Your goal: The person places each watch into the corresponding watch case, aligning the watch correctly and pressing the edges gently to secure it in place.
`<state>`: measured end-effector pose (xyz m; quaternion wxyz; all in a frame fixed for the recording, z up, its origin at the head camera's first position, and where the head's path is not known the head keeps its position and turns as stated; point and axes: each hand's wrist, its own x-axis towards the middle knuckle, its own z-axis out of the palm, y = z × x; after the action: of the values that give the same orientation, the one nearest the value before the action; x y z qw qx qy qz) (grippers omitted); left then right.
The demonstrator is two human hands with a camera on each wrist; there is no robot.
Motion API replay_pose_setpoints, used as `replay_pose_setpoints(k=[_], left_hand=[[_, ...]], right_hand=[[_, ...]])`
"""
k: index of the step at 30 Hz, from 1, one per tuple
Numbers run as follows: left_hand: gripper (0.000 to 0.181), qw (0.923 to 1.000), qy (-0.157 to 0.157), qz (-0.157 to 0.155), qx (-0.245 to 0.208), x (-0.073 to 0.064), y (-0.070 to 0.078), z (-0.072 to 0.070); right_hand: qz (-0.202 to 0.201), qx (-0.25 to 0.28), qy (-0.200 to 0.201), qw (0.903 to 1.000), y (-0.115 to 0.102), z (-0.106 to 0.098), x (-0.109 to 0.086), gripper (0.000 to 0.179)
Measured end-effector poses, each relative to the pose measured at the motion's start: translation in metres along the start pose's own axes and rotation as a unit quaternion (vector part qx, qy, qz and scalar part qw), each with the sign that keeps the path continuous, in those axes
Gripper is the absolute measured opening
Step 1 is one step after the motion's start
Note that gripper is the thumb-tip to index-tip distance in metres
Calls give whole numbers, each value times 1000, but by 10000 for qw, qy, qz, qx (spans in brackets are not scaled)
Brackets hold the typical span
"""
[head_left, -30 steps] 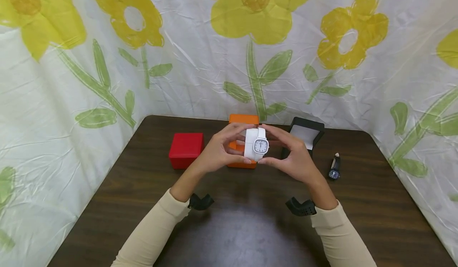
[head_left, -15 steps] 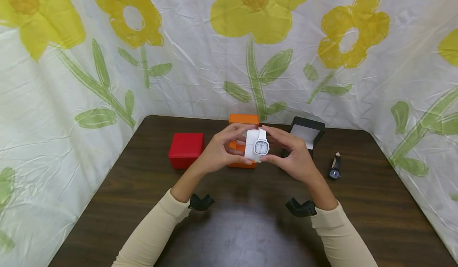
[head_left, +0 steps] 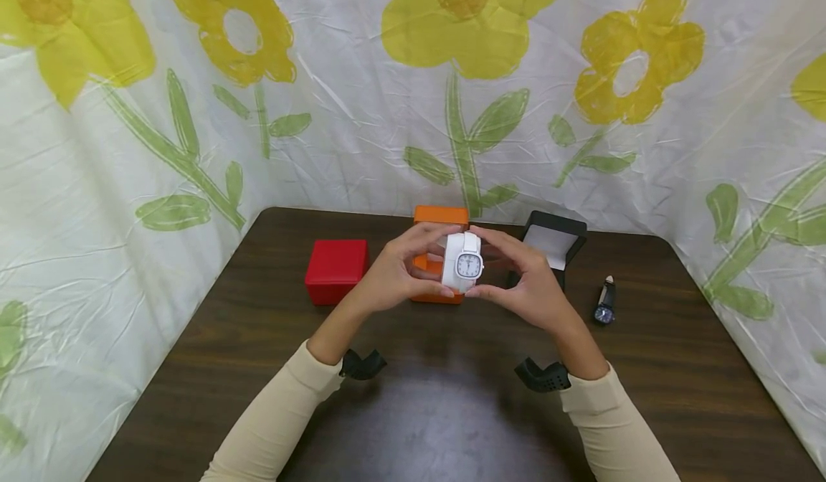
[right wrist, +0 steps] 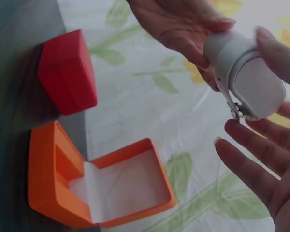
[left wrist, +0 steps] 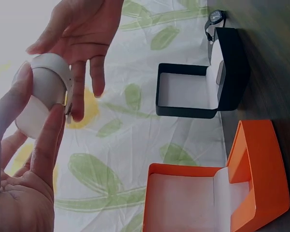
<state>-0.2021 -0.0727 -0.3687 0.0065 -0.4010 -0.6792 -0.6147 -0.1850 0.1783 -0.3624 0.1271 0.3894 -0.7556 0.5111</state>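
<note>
A white wristwatch (head_left: 469,265) with a rounded square dial is strapped round a white watch cushion (head_left: 451,263), held up over the table. My left hand (head_left: 389,270) grips the cushion's left end between thumb and fingers. From the right, my right hand (head_left: 535,281) holds the watch end, thumb below and index finger above in the head view. The right wrist view shows the strap's buckle (right wrist: 238,110) on the far side, close to the right fingertips. Behind the hands stands an open orange watch box (head_left: 441,214), partly hidden; its inside (right wrist: 130,181) is white.
A closed red box (head_left: 335,270) sits to the left of the orange one. On the right is an open black box (head_left: 555,229) with a pale lining. A dark-strapped watch (head_left: 605,303) lies farther right on the brown wooden table (head_left: 258,310). Behind hangs a flowered curtain (head_left: 361,130).
The watch dial tilts slightly and has shifted a little to the left against the cushion. Both hands stay nearly where they were; the boxes have not moved.
</note>
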Motion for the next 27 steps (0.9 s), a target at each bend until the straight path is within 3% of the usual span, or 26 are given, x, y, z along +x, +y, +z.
replay_pose_setpoints(k=[4,27], left_hand=[[83,9999,45,-10,-95,0,1,-1],[82,9997,166,157,-41,0,4,2]], right_hand=[[-82,0,-66,9999,0,-1,0,99],[-226,-106,273,9993,-3,6,1,94]])
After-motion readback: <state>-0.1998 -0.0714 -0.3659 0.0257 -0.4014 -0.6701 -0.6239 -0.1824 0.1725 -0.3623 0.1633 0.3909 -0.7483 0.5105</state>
